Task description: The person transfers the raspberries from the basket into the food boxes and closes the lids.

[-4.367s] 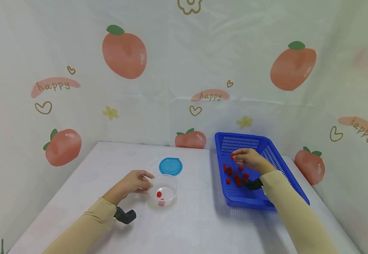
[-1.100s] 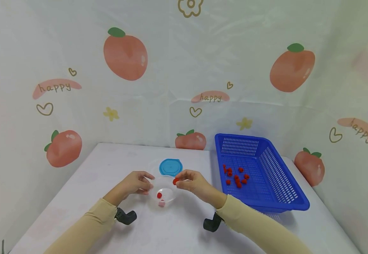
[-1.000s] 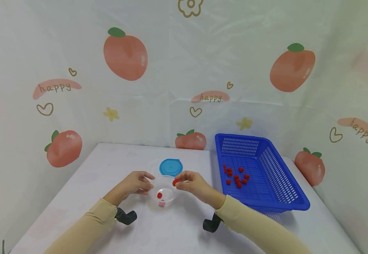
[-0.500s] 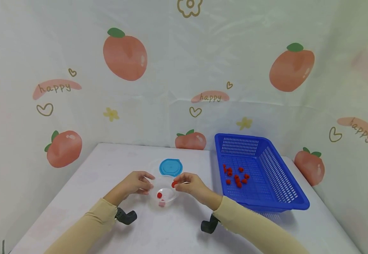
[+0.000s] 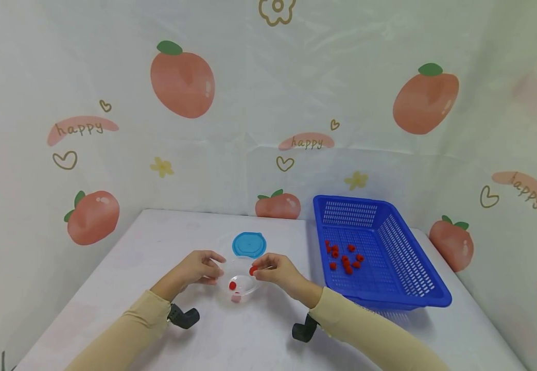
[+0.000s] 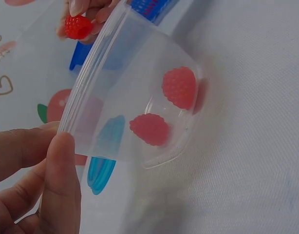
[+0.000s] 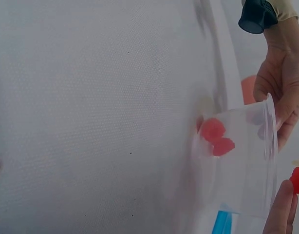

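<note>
A clear round plastic tub (image 5: 242, 291) stands on the white table with two raspberries (image 6: 179, 87) on its bottom. My left hand (image 5: 197, 268) holds the tub's left side, thumb and fingertips at the rim in the left wrist view. Between the thumb and fingers of my right hand (image 5: 283, 273) is another raspberry (image 6: 78, 27), pinched just over the tub's right rim. That same raspberry (image 7: 298, 180) shows at the edge of the right wrist view. Behind the tub lies its blue lid (image 5: 249, 244), flat on the table.
To the right, a blue perforated plastic basket (image 5: 388, 296) holds several loose raspberries (image 5: 346, 262) in its left part. A white cloth (image 5: 231, 103) printed with fruit hangs behind the table (image 5: 231, 340).
My right hand has come left from the basket to the tub, carrying a raspberry. Over the last second it sinks slightly down and left. My left hand stays at the tub.
</note>
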A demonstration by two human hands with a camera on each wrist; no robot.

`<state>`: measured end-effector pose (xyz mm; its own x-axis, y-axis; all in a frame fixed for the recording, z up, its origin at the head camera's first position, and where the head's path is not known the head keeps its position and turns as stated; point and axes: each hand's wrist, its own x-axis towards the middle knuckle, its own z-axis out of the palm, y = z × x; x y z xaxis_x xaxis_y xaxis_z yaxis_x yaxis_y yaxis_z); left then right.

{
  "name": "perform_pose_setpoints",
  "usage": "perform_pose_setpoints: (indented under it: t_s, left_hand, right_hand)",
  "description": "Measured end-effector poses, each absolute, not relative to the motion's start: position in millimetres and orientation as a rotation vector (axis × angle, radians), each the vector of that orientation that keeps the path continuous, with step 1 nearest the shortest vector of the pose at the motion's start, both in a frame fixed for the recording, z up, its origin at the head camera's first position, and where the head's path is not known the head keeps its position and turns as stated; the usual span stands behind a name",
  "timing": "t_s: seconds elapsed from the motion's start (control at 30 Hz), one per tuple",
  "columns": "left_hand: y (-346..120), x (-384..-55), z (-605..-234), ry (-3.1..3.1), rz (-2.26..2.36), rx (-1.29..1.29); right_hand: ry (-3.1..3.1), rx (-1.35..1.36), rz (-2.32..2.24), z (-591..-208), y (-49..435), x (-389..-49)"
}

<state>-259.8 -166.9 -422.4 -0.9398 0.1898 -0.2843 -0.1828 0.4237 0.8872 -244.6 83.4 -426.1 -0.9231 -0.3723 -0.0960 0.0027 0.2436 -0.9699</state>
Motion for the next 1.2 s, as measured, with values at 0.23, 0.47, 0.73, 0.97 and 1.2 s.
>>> perform_pose_setpoints:
  t_s: [0.23,0.47,0.73,0.97,1.2]
  left_hand:
    - [-167.4,-262.2,-424.9,2.317,1.548,0.022]
    - [-168.3,-262.3,-425.0,2.293,1.567,0.033]
    - [-168.5,-260.4,-422.3,2.276,1.57,0.064]
    - [-167.7,-260.3,-422.3,2.304,1.556,0.021]
    - [-168.2,-261.7,-423.3,2.303,1.553,0.034]
  right_hand:
    - [2.22,-0.347,-1.733,-422.8,82.9,-241.9]
    - [2.219,-0.358,-1.739,-421.0,82.7,-240.8]
    - [2.219,-0.353,-1.734,-420.2,82.8,-240.2]
    - [2.214,-0.348,-1.737,-420.9,82.5,-240.8]
    - [2.2,-0.368,-1.75,-424.0,82.5,-242.6]
